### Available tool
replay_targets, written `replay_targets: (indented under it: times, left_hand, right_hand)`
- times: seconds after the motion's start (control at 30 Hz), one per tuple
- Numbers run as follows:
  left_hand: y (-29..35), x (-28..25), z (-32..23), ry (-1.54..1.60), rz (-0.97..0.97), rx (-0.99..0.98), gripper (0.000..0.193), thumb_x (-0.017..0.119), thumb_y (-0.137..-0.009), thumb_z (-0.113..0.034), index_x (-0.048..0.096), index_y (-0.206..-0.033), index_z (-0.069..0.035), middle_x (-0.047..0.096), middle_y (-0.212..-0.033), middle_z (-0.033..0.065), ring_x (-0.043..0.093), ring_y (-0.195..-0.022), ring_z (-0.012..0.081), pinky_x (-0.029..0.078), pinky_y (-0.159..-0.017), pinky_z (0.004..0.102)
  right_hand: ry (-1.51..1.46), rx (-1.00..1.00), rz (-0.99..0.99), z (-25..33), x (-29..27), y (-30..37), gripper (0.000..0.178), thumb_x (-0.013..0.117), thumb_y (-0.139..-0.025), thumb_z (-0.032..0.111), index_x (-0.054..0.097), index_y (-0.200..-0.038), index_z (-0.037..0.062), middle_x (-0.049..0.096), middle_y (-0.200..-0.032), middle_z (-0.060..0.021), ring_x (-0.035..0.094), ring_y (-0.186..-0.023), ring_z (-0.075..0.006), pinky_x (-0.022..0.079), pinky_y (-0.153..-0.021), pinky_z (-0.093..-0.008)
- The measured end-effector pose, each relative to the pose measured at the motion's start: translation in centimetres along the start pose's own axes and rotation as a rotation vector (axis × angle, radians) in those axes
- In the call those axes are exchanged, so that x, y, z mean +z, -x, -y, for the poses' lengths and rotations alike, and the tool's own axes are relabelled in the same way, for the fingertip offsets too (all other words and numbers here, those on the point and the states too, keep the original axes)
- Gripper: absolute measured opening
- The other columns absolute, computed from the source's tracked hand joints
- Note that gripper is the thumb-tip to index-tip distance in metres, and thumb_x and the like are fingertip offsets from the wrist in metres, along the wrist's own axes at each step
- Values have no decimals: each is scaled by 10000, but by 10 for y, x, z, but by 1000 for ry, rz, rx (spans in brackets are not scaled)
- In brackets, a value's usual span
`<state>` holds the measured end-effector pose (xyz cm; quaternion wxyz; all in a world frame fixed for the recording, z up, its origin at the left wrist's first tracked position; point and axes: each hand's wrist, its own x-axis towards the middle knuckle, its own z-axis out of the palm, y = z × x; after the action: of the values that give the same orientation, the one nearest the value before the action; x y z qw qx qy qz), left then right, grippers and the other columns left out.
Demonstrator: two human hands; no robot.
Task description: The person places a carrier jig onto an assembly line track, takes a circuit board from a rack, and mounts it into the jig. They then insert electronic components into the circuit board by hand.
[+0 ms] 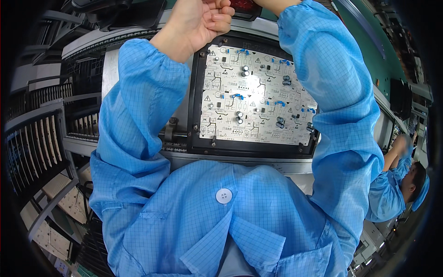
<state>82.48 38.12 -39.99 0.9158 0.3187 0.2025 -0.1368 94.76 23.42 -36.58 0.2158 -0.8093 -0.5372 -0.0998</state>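
Observation:
A white circuit board [258, 121] lies in a black carrier frame [249, 148] in front of my chest. Blue parts and dark cylindrical capacitors [239, 117] stand on the board. Beyond the carrier's far left corner, my left hand [203, 22] is raised with its fingers curled in; whatever they hold, if anything, is hidden. Of my right hand [273, 4], only the part by the wrist shows at the top edge, so its fingers are out of sight. Between the two hands, a dark tray with red contents [245, 6] is partly visible.
The carrier sits on a metal conveyor rail [286, 165]. On the left stand racks [34, 131] with upright boards and more pale boards [64, 194] below. A co-worker in blue [392, 196] works at the right. A black object [124, 16] occupies the far left.

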Motion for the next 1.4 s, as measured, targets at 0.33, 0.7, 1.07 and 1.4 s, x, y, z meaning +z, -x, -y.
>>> replay_targets:
  times: [0.33, 0.7, 1.07, 1.4]
  left_hand:
    - [13, 23, 36, 212, -111, 102, 258, 321, -976, -105, 532, -1024, 36, 614, -911, 177, 628, -817, 261, 575, -730, 389]
    - [48, 66, 70, 266, -57, 102, 196, 356, -1014, -82, 483, -1030, 65, 560, -915, 90, 544, -751, 137, 452, -604, 212]
    - [147, 5, 63, 380, 143, -70, 220, 394, -1049, -174, 488, -1103, 18, 419, -787, 5, 357, -639, 79, 350, -544, 209]
    - [161, 54, 138, 97, -33, -142, 316, 402, -1049, -179, 538, -1205, 60, 541, -832, 39, 482, -687, 102, 391, -575, 218]
  right_hand:
    - [-237, -45, -30, 92, -31, 54, 257, 625, -713, -22, 700, -959, -23, 675, -876, -181, 654, -815, -321, 536, -725, -371]
    - [-354, 126, -77, 114, -59, 109, 321, 616, -748, -49, 692, -1045, 46, 676, -962, -146, 611, -910, -276, 513, -783, -349]
    - [-1402, 1102, -560, 30, -50, 333, 185, 532, -996, 115, 540, -1150, 13, 575, -973, -48, 526, -881, -130, 452, -833, -240]
    - [-1822, 910, -618, 35, -40, 323, 205, 590, -960, 118, 539, -1149, 56, 587, -1026, -44, 520, -914, -144, 444, -843, -244]
